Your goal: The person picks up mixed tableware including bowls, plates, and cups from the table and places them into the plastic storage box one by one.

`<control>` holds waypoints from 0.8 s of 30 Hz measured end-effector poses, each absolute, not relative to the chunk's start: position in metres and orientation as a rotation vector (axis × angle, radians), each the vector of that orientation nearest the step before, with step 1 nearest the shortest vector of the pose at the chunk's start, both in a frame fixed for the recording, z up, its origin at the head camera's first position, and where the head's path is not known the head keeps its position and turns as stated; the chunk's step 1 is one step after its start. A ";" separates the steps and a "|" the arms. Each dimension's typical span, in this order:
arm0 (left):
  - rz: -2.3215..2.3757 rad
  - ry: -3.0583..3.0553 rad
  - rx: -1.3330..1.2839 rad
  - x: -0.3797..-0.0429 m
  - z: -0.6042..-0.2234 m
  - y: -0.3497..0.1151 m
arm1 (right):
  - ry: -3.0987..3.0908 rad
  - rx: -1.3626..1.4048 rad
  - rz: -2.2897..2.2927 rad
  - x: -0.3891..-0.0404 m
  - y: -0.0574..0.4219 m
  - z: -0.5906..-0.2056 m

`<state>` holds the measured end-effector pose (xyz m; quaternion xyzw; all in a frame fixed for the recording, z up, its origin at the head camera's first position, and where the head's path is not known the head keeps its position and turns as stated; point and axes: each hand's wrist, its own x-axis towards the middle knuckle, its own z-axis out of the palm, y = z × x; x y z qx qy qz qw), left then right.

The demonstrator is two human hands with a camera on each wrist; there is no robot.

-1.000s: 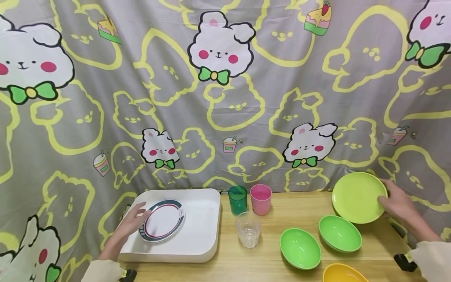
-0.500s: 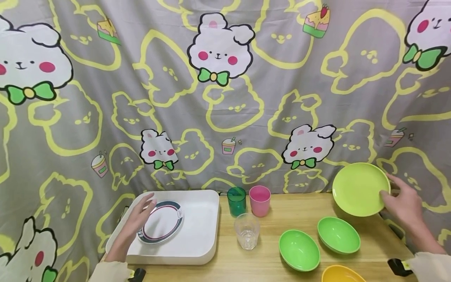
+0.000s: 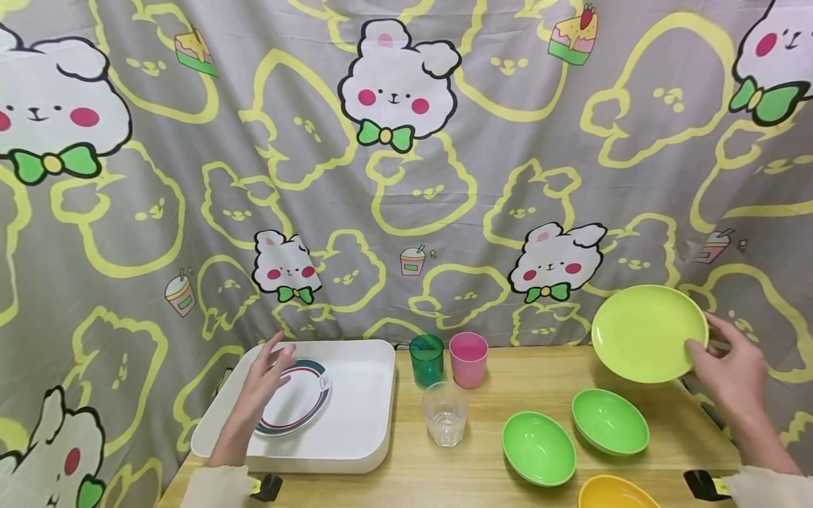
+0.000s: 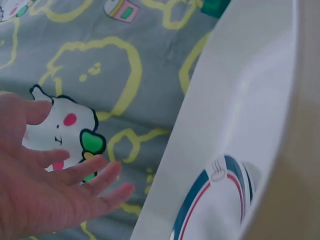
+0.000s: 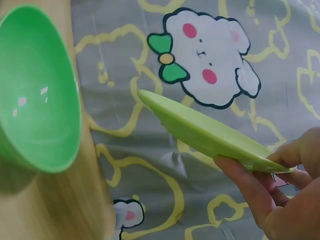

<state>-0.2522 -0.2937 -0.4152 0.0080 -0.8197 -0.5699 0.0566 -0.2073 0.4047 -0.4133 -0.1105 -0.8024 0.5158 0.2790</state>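
My right hand [image 3: 730,363] pinches the right rim of a yellow-green plate [image 3: 648,335], thumb on top and fingers beneath. In the right wrist view that plate [image 5: 200,132] is seen nearly edge-on, held off the table beside a green bowl [image 5: 37,95]. My left hand [image 3: 257,381] hovers over the left side of a white tray [image 3: 362,395], fingers spread and holding nothing. Inside the tray lies a white plate [image 3: 295,398] with a dark teal rim and a red ring. The left wrist view shows the left hand [image 4: 60,185] apart from the plate [image 4: 215,205].
A green cup [image 3: 427,361], a pink cup [image 3: 468,361] and a clear glass [image 3: 446,416] stand mid-table. Two green bowls, one left [image 3: 538,449] and one right [image 3: 610,422], sit at the right, with a yellow bowl [image 3: 616,494] at the front edge. A patterned curtain [image 3: 406,176] hangs behind.
My right hand has raised the yellow-green plate off the table and tipped it flatter. The left hand has moved right and up over the tray, its fingers lifting away from the white plate.
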 end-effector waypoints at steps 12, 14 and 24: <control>-1.943 -2.339 -0.048 -0.254 -0.409 -0.258 | -1.660 -0.260 1.985 -0.200 0.377 -0.416; -1.971 -2.311 -0.068 -0.255 -0.411 -0.251 | -1.623 -0.281 2.011 -0.199 0.373 -0.418; -2.080 -2.153 -0.127 -0.258 -0.414 -0.225 | -1.443 -0.419 2.116 -0.197 0.350 -0.423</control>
